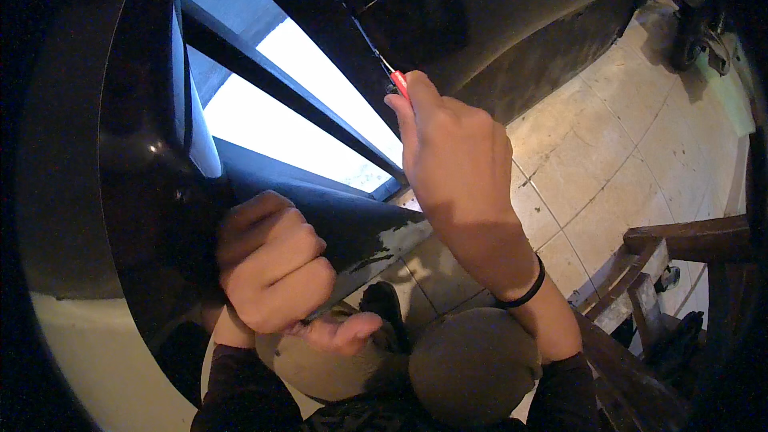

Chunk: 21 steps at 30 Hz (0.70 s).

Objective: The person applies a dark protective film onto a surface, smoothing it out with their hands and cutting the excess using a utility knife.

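The right hand (pixel 460 148) is clamped on a slim red-handled tool (pixel 401 83) with a thin metal shaft, right by the right-hand edge of a bright blue-white gap (pixel 276 124) that's split by a long, straight dark bar (pixel 296 94). Thumb and index finger pinch the handle, and the shaft slants up and left along that same edge. The tip gets lost in the dark, so can't tell what it's touching.

The left hand (pixel 276 264) is well apart from the right one, just below the gap, curled into a loose fist with the thumb poking out to the right. Can't tell whether anything's inside it. It sits beside a glossy black curved panel (pixel 144 224), which runs down the gap's left side.

Right under the gap there's a rounded dark beam (pixel 320 204) with a pale scuffed patch (pixel 406 237). Further below, there are two knees in brownish trousers (pixel 474 364) and a dark shoe (pixel 382 302). Off to the gap's right: beige tiled floor (pixel 600 128) and some dark brown wooden furniture (pixel 692 236). There's also a thin black wristband (pixel 528 288) on the right wrist.
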Motion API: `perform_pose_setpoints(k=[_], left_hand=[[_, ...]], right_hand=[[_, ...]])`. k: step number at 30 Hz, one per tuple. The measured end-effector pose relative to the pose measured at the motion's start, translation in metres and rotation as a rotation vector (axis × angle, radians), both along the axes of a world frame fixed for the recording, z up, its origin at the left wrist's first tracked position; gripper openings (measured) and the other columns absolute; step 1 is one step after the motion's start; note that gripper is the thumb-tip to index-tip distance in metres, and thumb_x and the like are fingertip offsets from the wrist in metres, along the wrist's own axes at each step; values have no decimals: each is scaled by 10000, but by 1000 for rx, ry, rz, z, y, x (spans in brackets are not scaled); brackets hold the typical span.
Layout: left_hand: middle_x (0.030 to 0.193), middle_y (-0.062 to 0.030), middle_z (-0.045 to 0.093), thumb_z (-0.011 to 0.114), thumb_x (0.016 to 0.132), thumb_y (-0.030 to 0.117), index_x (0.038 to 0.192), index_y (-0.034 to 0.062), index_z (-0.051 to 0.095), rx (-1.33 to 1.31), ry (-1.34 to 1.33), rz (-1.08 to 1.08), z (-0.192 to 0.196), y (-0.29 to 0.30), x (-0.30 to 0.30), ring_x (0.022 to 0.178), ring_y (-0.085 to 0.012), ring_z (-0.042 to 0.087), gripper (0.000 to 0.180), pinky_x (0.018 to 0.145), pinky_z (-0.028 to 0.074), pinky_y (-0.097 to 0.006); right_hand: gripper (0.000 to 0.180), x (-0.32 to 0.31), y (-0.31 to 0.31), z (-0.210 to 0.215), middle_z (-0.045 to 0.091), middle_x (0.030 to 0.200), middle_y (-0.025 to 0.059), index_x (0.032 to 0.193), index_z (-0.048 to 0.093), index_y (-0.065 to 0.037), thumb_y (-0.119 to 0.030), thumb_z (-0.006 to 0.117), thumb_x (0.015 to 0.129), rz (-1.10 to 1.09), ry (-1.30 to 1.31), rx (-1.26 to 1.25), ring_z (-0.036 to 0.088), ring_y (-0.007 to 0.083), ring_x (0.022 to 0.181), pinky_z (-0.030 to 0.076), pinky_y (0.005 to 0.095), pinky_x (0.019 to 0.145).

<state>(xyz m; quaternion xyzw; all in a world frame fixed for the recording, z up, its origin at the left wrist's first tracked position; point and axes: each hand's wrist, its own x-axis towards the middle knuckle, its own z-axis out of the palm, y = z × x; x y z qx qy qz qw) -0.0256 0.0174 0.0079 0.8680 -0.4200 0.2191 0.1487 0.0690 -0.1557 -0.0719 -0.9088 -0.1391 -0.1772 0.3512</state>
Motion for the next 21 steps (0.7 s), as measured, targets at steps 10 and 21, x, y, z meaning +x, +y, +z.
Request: perform_pose_setpoints(k=[10,21], left_hand=[[582,-31,392,860,723,500,551,109,465,38,32,1,5,1,-1,497,-217,449,581,521,403,-325],[573,-26,364,819,771,446,546,110,435,-4,-5,18,0,-4,1,485,-212,431,557,504,361,-326]], right_hand=[[311,5,4,-2,729,811,197,1067,617,-54,-350,523,1088,-12,-36,-24,750,407,746,593,515,628],[268,5,2,-29,670,720,124,1161,605,-108,-354,605,1053,-19,-179,59,714,366,628,557,484,524]])
